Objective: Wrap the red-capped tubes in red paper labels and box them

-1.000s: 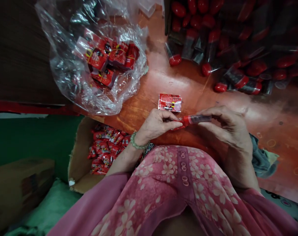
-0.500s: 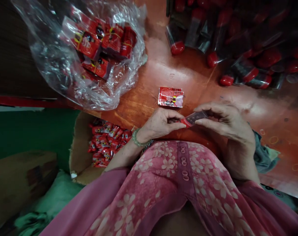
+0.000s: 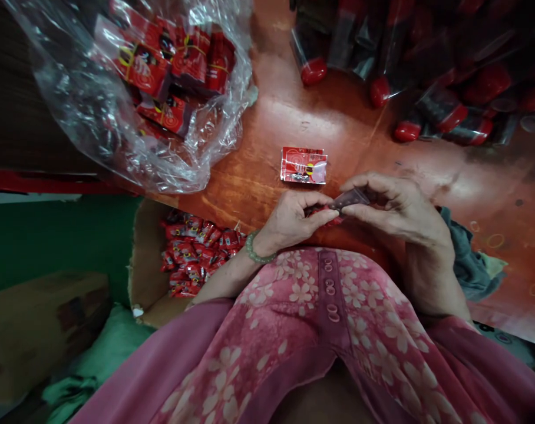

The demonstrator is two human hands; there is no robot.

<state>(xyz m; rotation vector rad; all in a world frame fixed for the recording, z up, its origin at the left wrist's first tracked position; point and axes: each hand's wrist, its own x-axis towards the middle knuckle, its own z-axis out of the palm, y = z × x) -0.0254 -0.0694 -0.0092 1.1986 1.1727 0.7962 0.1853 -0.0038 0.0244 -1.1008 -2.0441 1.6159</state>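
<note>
My left hand point(image 3: 290, 219), with a green bead bracelet at the wrist, pinches a small red packet point(image 3: 324, 213) over the table's near edge. My right hand point(image 3: 395, 209) grips a small dark see-through packet point(image 3: 350, 200) with thumb and fingers. The two pieces meet between my fingertips; whether they are one item is hard to tell. Just beyond my hands, a short stack of red printed cards or packets point(image 3: 303, 165) lies flat on the orange-brown table point(image 3: 285, 112).
Clear plastic bag point(image 3: 161, 171) with banded red bundles point(image 3: 190, 56) at upper left. Red-capped clear containers point(image 3: 448, 112) at upper right. Cardboard box point(image 3: 146, 253) of red packets point(image 3: 192, 253) at lower left. Grey-green cloth point(image 3: 464, 259) and rubber bands point(image 3: 496, 241) at right.
The dark packet has tilted and shifted slightly left between my hands, and less of the red packet shows. The camera view has shifted a little, so the table things sit higher.
</note>
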